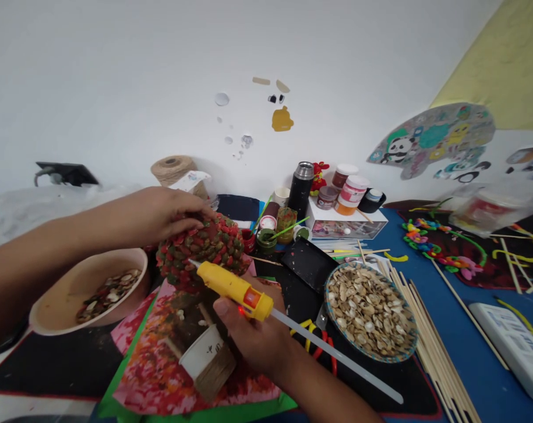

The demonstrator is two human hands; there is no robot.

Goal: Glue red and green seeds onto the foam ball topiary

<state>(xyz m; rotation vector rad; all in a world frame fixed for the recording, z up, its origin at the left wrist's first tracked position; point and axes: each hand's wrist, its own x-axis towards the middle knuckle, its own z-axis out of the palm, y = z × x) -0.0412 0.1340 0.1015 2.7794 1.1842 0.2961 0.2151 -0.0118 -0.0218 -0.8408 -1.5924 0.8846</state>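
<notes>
My right hand (260, 329) is wrapped round a yellow hot glue gun (231, 286). A long translucent glue stick (337, 348) sticks out of its back, and a small red light glows on it. The metal nozzle points at a round ball (222, 244) covered in red and green painted shells. My left hand (178, 211) lies over the ball's upper left with bent fingers, gripping it; some fingertips are hidden. Below the ball, a white paper cup (202, 352) wound with brown twine (215, 373) lies tilted on a paint-smeared pink and red sheet (160, 364).
At left, a pale bowl (41, 311) holds painted shell pieces. A basket (409, 346) of plain shells stands at right beside wooden sticks (438, 346). Behind are a black tray (310, 264), a black thermos (301, 191), paint jars (354, 191) and a twine spool (173, 167). A power strip (513, 346) lies far right.
</notes>
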